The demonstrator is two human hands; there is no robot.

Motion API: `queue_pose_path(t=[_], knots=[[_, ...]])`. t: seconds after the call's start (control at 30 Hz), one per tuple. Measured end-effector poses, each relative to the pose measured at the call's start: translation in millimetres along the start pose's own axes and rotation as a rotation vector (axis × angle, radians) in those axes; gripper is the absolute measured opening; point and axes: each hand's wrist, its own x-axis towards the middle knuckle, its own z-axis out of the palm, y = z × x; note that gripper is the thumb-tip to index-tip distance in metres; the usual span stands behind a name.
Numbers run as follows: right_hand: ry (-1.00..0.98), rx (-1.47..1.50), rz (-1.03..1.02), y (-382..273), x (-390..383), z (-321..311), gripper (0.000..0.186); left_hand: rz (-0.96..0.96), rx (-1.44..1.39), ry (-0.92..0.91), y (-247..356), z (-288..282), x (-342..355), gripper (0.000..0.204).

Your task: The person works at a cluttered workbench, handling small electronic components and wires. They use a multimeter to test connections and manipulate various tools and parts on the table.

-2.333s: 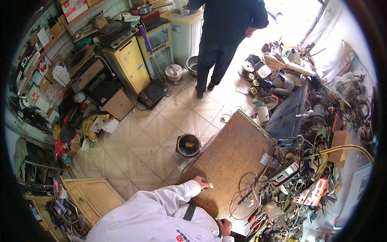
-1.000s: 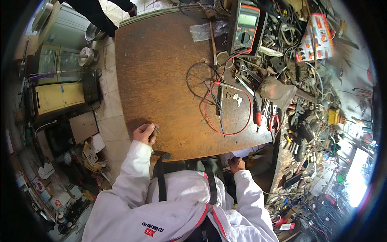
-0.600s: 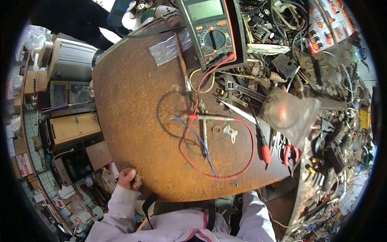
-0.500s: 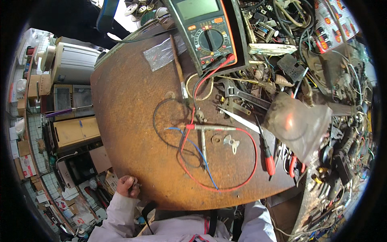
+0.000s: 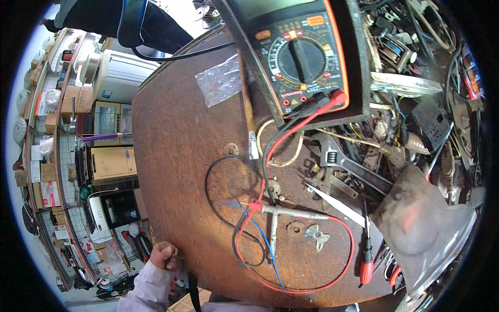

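Observation:
At the wooden tabletop's (image 5: 176, 145) lower left edge my left hand (image 5: 165, 256) is closed around something small that I cannot make out. My right hand is out of view. A multimeter (image 5: 315, 58) stands at the top in a dark case, with red and black test leads plugged in. The probes (image 5: 291, 212) cross loops of black, red and blue wire mid-table. Near them lie a silver winged metal piece (image 5: 317, 236), a washer (image 5: 295, 228), an adjustable wrench (image 5: 358, 174), a red-handled screwdriver (image 5: 367, 269) and a cloudy plastic bag (image 5: 423, 229).
A crumpled clear bag (image 5: 218, 80) and a long wooden-handled tool (image 5: 245, 106) lie at the back. Tangled parts and cables (image 5: 431, 119) crowd the right. Wire shelves (image 5: 62, 171) and a yellow cabinet (image 5: 112, 164) are at left. Another person's dark-clothed body (image 5: 161, 31) is at top left.
My view has swung down toward the tabletop and closer, so the multimeter and wires look larger. My right hand has left the view; my left hand stays at the edge, still closed.

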Motion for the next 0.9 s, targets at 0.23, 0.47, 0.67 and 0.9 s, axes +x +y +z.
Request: queue_pose_path(t=[0.23,0.47,0.67,0.9], knots=[[0.008,-0.047,-0.021,-16.9,24.7,-10.9,0.031,-0.002,0.041,0.097,2.3,13.1,-7.1,0.033],[0.015,-0.090,-0.032,-31.1,53.3,-16.8,0.032,0.024,-0.047,0.145,2.9,27.0,-11.6,0.028],[0.021,-0.105,-0.061,-38.2,66.2,-29.0,0.032,0.064,-0.080,0.160,-1.6,28.2,-12.1,0.023],[0.063,-0.084,-0.132,-39.3,78.6,-47.1,0.032,0.228,-0.145,0.135,-21.0,27.6,-13.0,0.022]])
